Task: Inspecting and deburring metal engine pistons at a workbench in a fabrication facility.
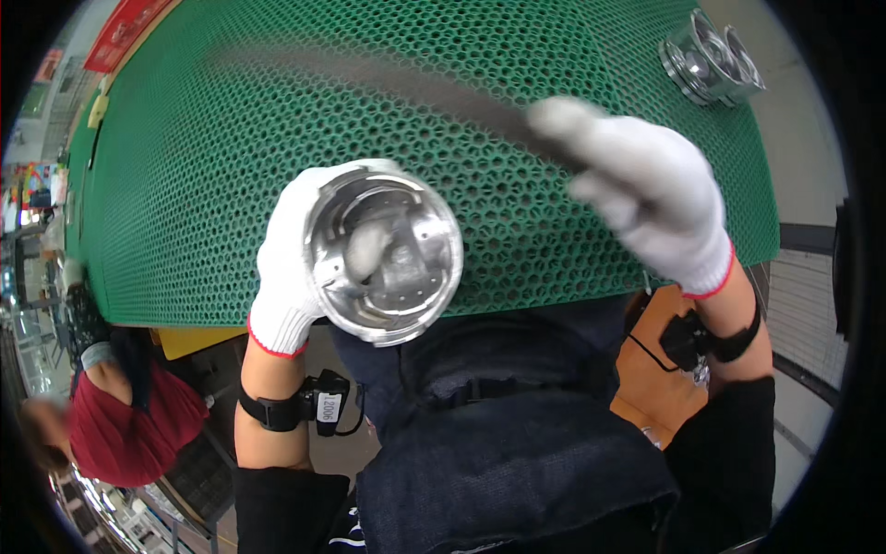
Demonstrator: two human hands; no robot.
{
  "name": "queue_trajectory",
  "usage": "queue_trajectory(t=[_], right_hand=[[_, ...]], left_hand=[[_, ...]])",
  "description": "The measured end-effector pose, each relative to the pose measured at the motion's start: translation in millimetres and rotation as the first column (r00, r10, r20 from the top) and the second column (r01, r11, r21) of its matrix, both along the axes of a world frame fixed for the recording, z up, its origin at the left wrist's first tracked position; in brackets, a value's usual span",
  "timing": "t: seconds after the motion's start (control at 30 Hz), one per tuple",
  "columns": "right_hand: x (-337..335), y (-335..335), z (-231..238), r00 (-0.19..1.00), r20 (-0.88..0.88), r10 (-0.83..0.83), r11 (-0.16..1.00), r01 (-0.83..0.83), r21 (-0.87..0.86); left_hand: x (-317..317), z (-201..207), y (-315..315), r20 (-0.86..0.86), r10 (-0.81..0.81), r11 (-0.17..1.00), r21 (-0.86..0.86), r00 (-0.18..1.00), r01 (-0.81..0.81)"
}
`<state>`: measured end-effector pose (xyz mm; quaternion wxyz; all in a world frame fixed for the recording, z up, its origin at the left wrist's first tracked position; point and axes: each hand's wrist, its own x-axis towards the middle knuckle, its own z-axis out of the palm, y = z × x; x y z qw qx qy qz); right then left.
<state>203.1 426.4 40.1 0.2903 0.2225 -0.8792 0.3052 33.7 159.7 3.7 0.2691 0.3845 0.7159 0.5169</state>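
My left hand (288, 245), in a white knit glove with a red cuff edge, grips a shiny metal piston (434, 235). Its hollow underside faces up, and a gloved thumb reaches inside the skirt. In my right hand (660, 194), gloved the same way, is a long, narrow, dark file (434, 92). Motion smears the file, so its surface and far tip cannot be made out. It extends up and to the left over the green mat, beyond the piston and apart from it.
A green mat with a honeycomb of holes (212, 194) covers the table. Two more pistons (706, 60) stand close together at its far right corner. A red box (120, 37) lies at the far left. Another person in a dark red top (129, 425) is at the left.
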Motion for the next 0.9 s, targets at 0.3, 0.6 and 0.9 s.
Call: queue_trajectory(t=[0.3,0.6,0.9], right_hand=[[67,-17,15,0.835,0.399,-0.379,0.924,0.367,0.108],[47,-58,3,0.766,0.631,-0.124,0.884,0.374,-0.28],[48,-58,12,0.804,0.493,-0.333,0.943,0.28,0.18]], left_hand=[[63,76,42,-0.876,-0.141,0.99,-0.11,0.462,0.092],[79,67,54,-0.91,-0.185,0.981,-0.195,0.371,0.01],[47,92,96,-0.716,-0.439,0.868,-0.494,0.543,0.051]])
